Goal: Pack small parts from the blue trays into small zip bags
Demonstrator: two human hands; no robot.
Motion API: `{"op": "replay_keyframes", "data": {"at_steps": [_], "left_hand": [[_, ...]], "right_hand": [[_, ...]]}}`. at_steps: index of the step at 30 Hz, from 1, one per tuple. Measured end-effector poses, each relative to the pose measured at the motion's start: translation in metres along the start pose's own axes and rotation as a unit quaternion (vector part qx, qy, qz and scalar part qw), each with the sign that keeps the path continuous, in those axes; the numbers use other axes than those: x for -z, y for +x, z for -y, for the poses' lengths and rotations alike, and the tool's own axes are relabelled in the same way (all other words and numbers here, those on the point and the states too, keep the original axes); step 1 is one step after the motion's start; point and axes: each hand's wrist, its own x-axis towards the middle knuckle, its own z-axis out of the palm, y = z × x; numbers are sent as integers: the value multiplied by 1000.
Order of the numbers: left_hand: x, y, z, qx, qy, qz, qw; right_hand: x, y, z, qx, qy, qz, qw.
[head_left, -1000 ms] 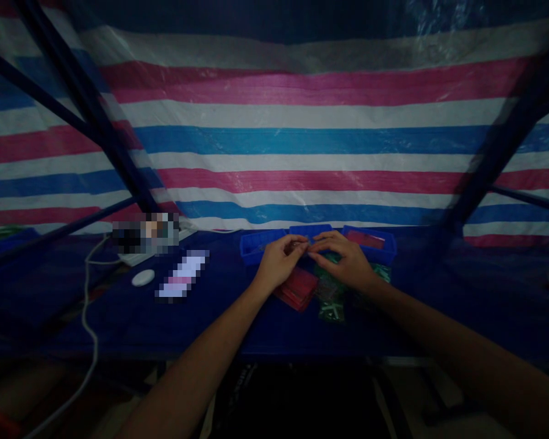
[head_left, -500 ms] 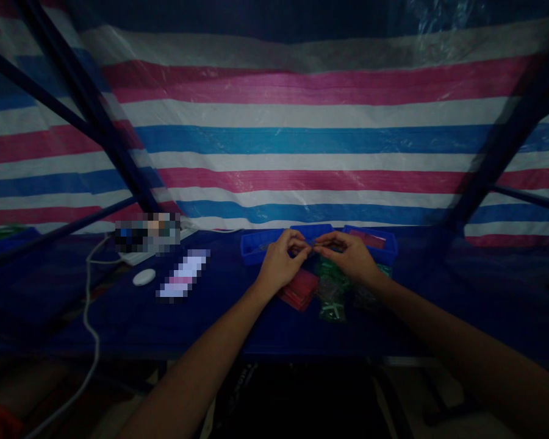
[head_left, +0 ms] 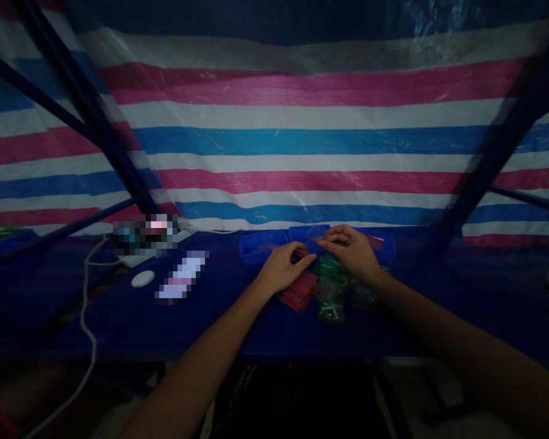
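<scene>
My right hand (head_left: 351, 250) pinches what looks like a small clear plastic bag (head_left: 316, 234) by its edge, in front of the middle blue bin (head_left: 297, 233). My left hand (head_left: 284, 265) is curved with thumb and fingertips apart, and I see nothing between them. Just below the left hand lies a stack of red packets (head_left: 298, 294). Green items in clear plastic bags (head_left: 331, 292) are heaped below and between the hands. The left blue bin (head_left: 251, 256) holds small items too dim to name. A red packet (head_left: 376, 241) shows in the right blue bin (head_left: 390, 246), partly behind my right hand.
On the left of the blue tabletop (head_left: 201, 329) are a blurred-out phone (head_left: 183, 276), a white round object (head_left: 143, 279) and a white power strip (head_left: 139, 258) with a cable (head_left: 86, 305). Striped sheeting (head_left: 274, 143) hangs behind, between blue frame posts (head_left: 498, 149).
My hands have parted. The right hand has moved slightly up and right, carrying the clear bag; the left thumb has opened away from its fingers.
</scene>
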Motion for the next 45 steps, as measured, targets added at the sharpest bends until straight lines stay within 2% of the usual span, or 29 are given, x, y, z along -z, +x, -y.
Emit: {"op": "replay_keyframes", "data": {"at_steps": [4,7,10,12,15,18,20,25,28,30,32,35,37,41,45], "left_hand": [[-4,-3,7,-53,128,56,989],[-6,-4,12,-57,148,85,984],[-6,-4,13,-64,145,86,984],[-5,-4,12,-68,140,79,985],[-3,-2,9,-56,129,48,989],[-1,0,7,-9,103,-22,994],[1,1,6,-3,75,-56,996],[8,2,2,-54,62,-63,995],[15,2,4,-61,96,-85,990],[21,2,8,-59,131,-113,983],[27,3,16,-50,181,-141,972],[33,1,28,-27,258,-126,958],[34,0,35,-6,280,-122,952],[29,-1,39,11,277,-113,954],[25,1,31,-6,255,-99,962]], "right_hand": [[5,4,-2,44,-5,-58,997],[8,8,-4,60,-20,-76,995],[13,13,-4,103,-109,-78,986],[15,16,-2,139,-192,-77,969],[15,17,0,161,-255,-62,952],[10,15,-1,145,-233,-19,961],[6,12,-5,129,-207,20,970],[-4,5,-13,106,-173,97,974],[-6,1,-8,109,-187,91,972],[-6,-3,-1,138,-227,76,961],[-6,-9,8,187,-275,111,936],[-8,-17,16,249,-300,266,882],[-11,-20,16,258,-293,337,857],[-13,-22,12,228,-268,359,864],[-11,-21,13,226,-264,366,863]]}}
